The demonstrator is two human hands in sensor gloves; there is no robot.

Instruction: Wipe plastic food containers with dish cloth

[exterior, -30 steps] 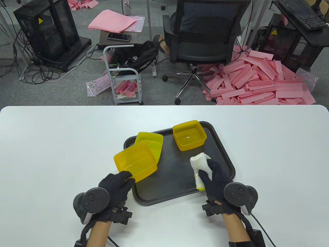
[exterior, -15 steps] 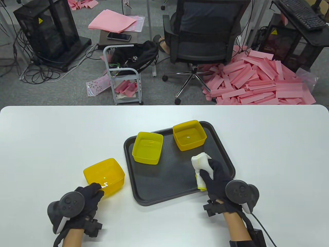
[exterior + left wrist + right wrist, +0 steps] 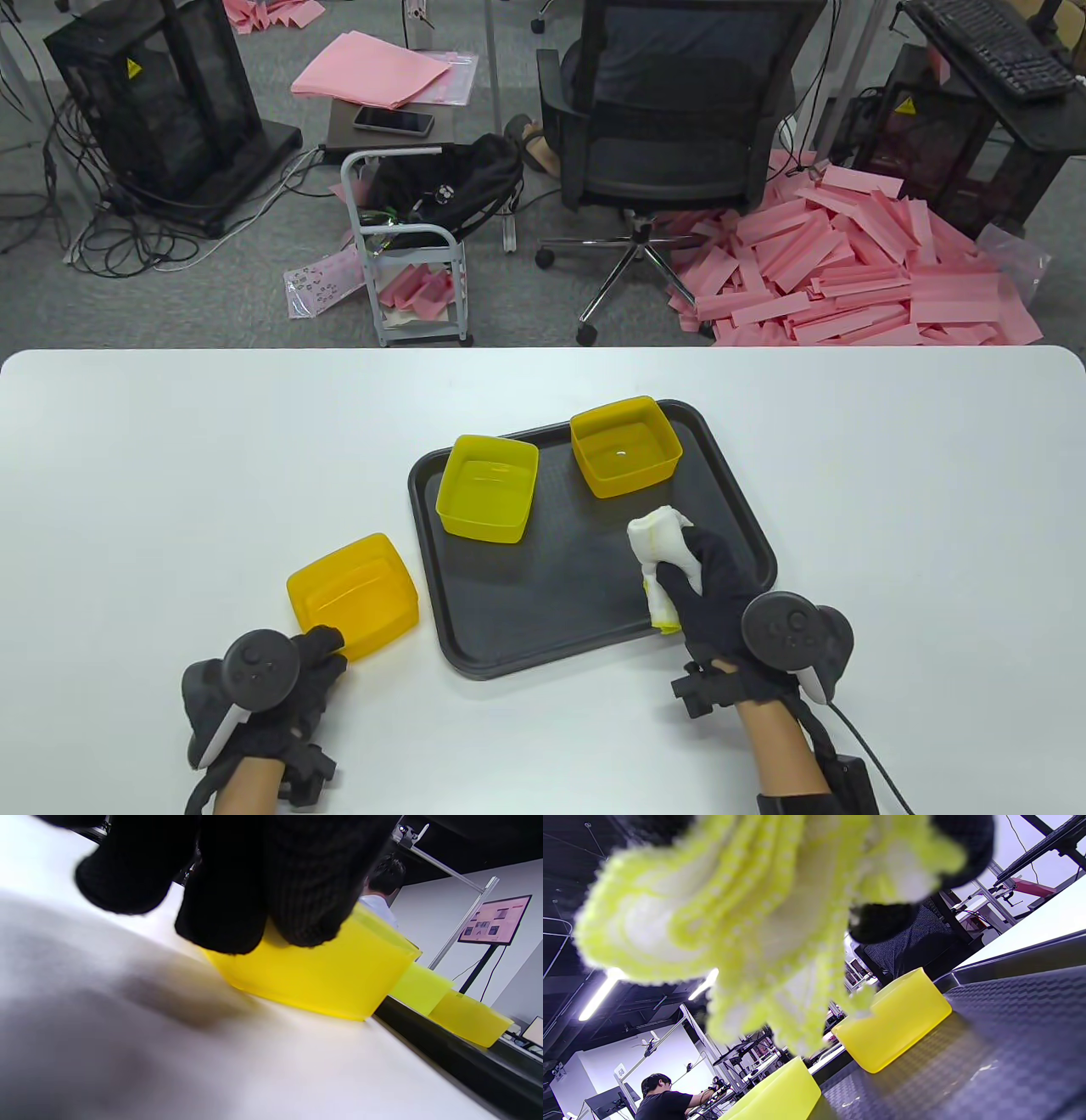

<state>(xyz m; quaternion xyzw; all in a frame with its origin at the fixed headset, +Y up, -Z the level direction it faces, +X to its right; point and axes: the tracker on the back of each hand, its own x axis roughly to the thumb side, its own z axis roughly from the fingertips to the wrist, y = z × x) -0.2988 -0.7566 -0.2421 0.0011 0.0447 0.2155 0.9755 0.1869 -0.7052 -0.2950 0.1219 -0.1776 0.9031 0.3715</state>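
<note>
On the white table (image 3: 170, 475), your left hand (image 3: 288, 679) grips one tub (image 3: 352, 594) by its rim and could tip it, while your right hand (image 3: 721, 586) holds the cloth (image 3: 662, 552).

Bare bench (image 3: 212, 441) is open on the far left and right (image 3: 916, 475). The tray's raised rim (image 3: 424, 543) and two containers (image 3: 487, 486) (image 3: 625, 446) block its far half.

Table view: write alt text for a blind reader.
Left hand touches a yellow container on the white table, beside a black tray holding two more; right hand grips a cloth over the tray.
</note>
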